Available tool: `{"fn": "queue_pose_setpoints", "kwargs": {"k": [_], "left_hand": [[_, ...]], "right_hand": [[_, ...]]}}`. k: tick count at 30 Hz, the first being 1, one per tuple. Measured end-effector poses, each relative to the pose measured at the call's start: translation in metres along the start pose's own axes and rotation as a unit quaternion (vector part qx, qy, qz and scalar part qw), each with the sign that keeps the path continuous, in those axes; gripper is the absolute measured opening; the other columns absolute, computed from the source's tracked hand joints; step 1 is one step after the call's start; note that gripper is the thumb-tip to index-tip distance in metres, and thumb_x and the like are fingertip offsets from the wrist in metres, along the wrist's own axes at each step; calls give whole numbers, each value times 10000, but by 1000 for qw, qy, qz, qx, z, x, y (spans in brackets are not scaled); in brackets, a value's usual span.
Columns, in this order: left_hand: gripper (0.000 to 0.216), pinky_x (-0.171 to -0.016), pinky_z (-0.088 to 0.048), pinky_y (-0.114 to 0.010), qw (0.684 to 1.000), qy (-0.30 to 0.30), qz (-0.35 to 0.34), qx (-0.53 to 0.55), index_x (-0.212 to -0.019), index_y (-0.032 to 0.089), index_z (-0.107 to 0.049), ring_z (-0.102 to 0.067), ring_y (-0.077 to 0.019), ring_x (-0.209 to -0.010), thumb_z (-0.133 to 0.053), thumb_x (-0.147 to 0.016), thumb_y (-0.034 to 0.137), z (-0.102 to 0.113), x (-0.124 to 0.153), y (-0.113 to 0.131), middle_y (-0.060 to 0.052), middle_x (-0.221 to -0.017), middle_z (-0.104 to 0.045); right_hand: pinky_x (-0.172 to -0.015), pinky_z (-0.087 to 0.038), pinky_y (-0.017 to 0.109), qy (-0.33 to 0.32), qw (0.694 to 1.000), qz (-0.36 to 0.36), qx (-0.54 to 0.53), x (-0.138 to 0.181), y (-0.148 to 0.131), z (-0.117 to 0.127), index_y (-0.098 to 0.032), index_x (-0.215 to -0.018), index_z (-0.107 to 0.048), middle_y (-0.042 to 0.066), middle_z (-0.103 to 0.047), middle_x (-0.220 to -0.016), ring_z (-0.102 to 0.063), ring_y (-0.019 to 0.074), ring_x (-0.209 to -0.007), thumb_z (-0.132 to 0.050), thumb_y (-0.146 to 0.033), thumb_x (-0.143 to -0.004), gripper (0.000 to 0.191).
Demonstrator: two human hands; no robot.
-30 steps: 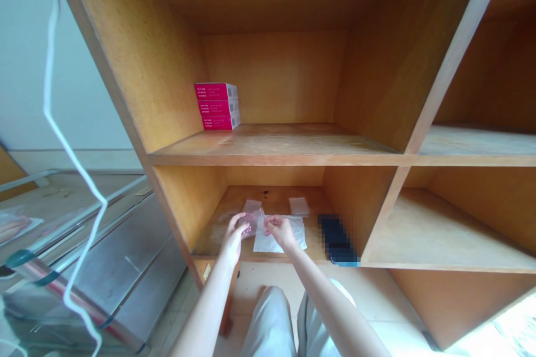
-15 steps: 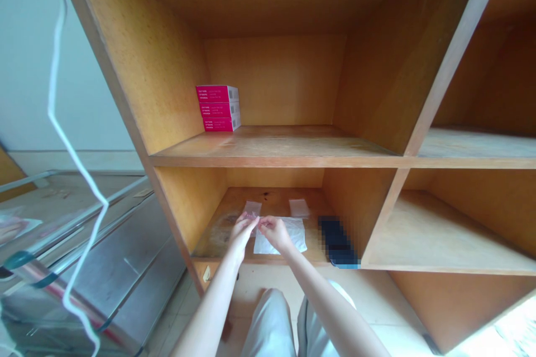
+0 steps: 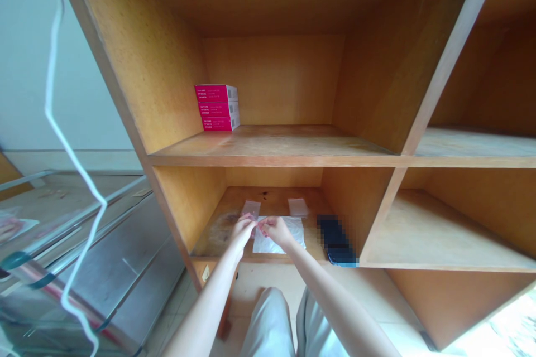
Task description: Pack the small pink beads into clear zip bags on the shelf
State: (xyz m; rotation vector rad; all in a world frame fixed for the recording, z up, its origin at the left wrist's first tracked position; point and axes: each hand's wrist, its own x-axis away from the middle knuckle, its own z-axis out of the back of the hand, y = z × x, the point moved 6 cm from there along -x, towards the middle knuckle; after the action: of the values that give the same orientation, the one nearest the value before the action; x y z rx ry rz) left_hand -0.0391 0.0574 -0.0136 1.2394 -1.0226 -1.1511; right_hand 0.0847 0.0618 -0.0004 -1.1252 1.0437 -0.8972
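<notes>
Filling most of the view, a wooden shelf unit (image 3: 276, 152) surrounds the grip, which sits in the lower left compartment, close to its front edge. A steel-topped surface (image 3: 117, 268) lies well to the left of the grip, outside the unit. A stack of pink boxes (image 3: 216, 107) stands on the shelf above the grip, far behind it and slightly to its left. A white sheet (image 3: 293, 231) lies flat directly under the grip and spreads to its right. A dark flat object (image 3: 336, 239), blurred out, rests to the right of the grip, near the sheet's edge. The left hand (image 3: 242, 232) and right hand (image 3: 275, 230) meet fingertip to fingertip, both pinched narrow on a small clear bag (image 3: 255, 226), mostly hidden between them. Two more clear pouches lie just beyond the grip, one (image 3: 251, 209) right behind the fingers, the other (image 3: 298, 207) further right.
</notes>
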Motion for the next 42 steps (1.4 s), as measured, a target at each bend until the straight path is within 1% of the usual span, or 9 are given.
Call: {"fn": "queue_pose_setpoints", "kwargs": {"k": [6, 12, 20, 24, 29, 33, 36, 39, 42], "left_hand": [[203, -614, -431, -263, 1000, 4, -11, -12, -545, 139, -624, -530, -250, -995, -580, -598, 331, -1, -1, 6, -129, -1288, -444], [194, -580, -428, -250, 999, -21, -16, -20, -530, 139, -612, -545, -237, -958, -547, -610, 304, -3, -2, 11, -120, -1290, -447], [217, -714, -444, -276, 998, -34, -32, 42, -588, 145, -644, -493, -251, -1062, -566, -630, 343, -3, -8, 26, -111, -1225, -513], [193, -719, -440, -263, 997, -49, -52, 41, -595, 149, -653, -450, -255, -1120, -575, -641, 320, -3, -9, 42, -106, -1188, -536], [186, -691, -439, -237, 995, -58, -69, 30, -556, 155, -627, -408, -245, -1166, -561, -653, 300, -5, -12, 55, -108, -1099, -587], [178, -602, -449, -242, 995, -76, -45, 42, -601, 152, -625, -488, -251, -1075, -561, -640, 314, -9, -16, 56, -100, -1211, -519], [183, -608, -446, -241, 994, -78, -45, 54, -591, 149, -622, -544, -225, -988, -566, -635, 318, -9, -19, 58, -87, -1222, -515], [185, -628, -441, -237, 994, -76, -44, 61, -628, 144, -639, -574, -197, -911, -576, -641, 317, -9, -21, 60, -87, -1154, -567], [246, -641, -442, -251, 993, -92, -26, 63, -781, 151, -663, -598, -177, -811, -611, -640, 347, -10, -22, 58, -82, -994, -643]], "right_hand": [[-476, -330, 204, -2, 1000, 2, 23, -3, 1, 3, -156, -507, -526, -22, -502, -475, -447, 90, -474, -442, -193, -667, 184], [-445, -356, 191, -23, 999, -22, 14, -7, -1, 3, -152, -522, -522, -21, -509, -473, -444, 73, -427, -454, -148, -650, 144], [-383, -384, 185, -50, 997, -34, -40, -9, -17, 5, -146, -613, -550, -14, -532, -504, -443, 63, -377, -485, -215, -694, 125], [-398, -382, 185, -39, 999, -6, -17, -12, -31, 12, -134, -659, -588, -6, -552, -527, -468, 72, -415, -526, -251, -693, 137], [-516, -403, 214, -20, 999, 39, 18, -17, -47, 17, -131, -628, -597, -9, -556, -522, -499, 87, -492, -523, -222, -690, 132], [-533, -389, 221, -38, 999, 36, -2, -17, -55, 18, -137, -626, -579, -18, -551, -526, -489, 85, -493, -505, -225, -701, 138], [-525, -378, 215, -58, 997, 39, -11, -19, -58, 18, -138, -634, -566, -25, -543, -526, -478, 79, -483, -494, -225, -708, 135], [-514, -375, 211, -62, 997, 33, -18, -23, -57, 21, -139, -668, -561, -23, -551, -546, -481, 80, -483, -492, -231, -711, 123], [-518, -384, 213, -56, 998, 20, -26, -26, -53, 24, -138, -706, -562, -17, -559, -559, -501, 88, -501, -492, -238, -717, 123]]}}
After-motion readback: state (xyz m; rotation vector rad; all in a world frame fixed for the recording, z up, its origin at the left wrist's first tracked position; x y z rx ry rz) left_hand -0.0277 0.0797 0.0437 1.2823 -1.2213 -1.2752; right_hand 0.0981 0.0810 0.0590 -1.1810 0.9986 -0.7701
